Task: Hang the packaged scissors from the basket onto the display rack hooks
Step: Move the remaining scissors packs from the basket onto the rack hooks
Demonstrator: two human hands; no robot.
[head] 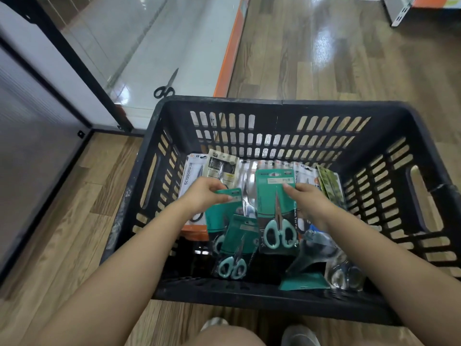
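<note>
So far, nothing we can see has been hung: no rack or hooks are in view, and the packs are all down in the basket (279,106). We judge the task to be at its start, at the picking-up step, with every pack left to carry and hang.

We are crouched over a black slotted plastic basket on a wood-pattern floor (349,58), both bare arms reaching down into it.

At the left of the basket, a white pack (190,176) printed "SCISSORS" leans against the wall, with a cream pack (222,168) just beside it. Our left hand (204,196) pinches the top edge of a teal pack (223,213) between thumb and curled fingers; we cannot tell whether it is lifted clear of the pile. Below it lies a smaller teal pack (237,245) with mint-handled scissors showing.

At the middle, our right hand (309,198) holds the upper right edge of a larger teal pack (275,208), fingers curled onto the card, thumb hidden. Its scissors also have mint handles.

To the right, more white packs stand along the back wall, and a green patterned pack (329,186) leans beside the right wrist. Lower right, a crumpled clear pack (324,258) with a teal card lies on the basket floor.

Beyond the basket, upper left, loose black scissors (166,86) rest on a pale shelf base (154,51) edged in orange.
</note>
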